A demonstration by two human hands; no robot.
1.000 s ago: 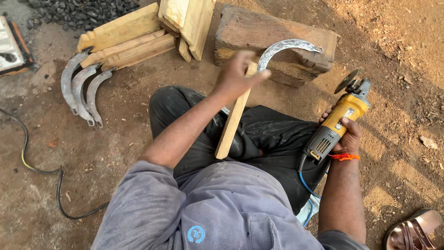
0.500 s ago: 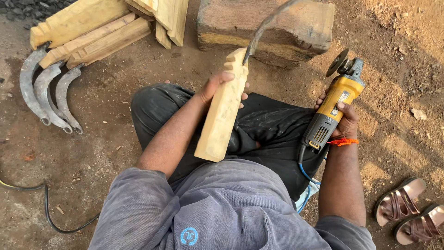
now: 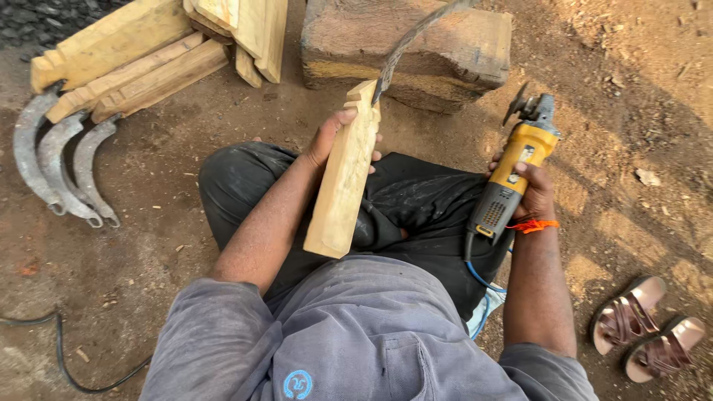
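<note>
Person sits on bare dirt ground (image 3: 223, 111), dark trousers, grey shirt, seen from above. Big wooden block (image 3: 460, 52) lies ahead of the knees, w/ a pile of pale wooden handles (image 3: 141, 59) to its left; three curved sickle blades (image 3: 56, 163) lie side by side on the dirt below-left of that pile. Left hand (image 3: 334, 137) is wrapped around a long pale wooden handle (image 3: 342, 186), fingers closed tight near its upper end, handle tilted w/ lower end over the lap. A curved metal blade (image 3: 408, 41) is fitted into the handle's top & arcs up across the front of the block, tip out of frame. Right hand (image 3: 531, 189) grips a yellow angle grinder (image 3: 512, 174) round its body, fingers shut on it, disc end pointing up & away, well apart from the blade; blue cord runs down from its tail. Orange thread band (image 3: 536, 224) on the right wrist. Pair of brown sandals (image 3: 646, 327) on the ground at far right, black cable (image 3: 67, 356) at lower left.
</note>
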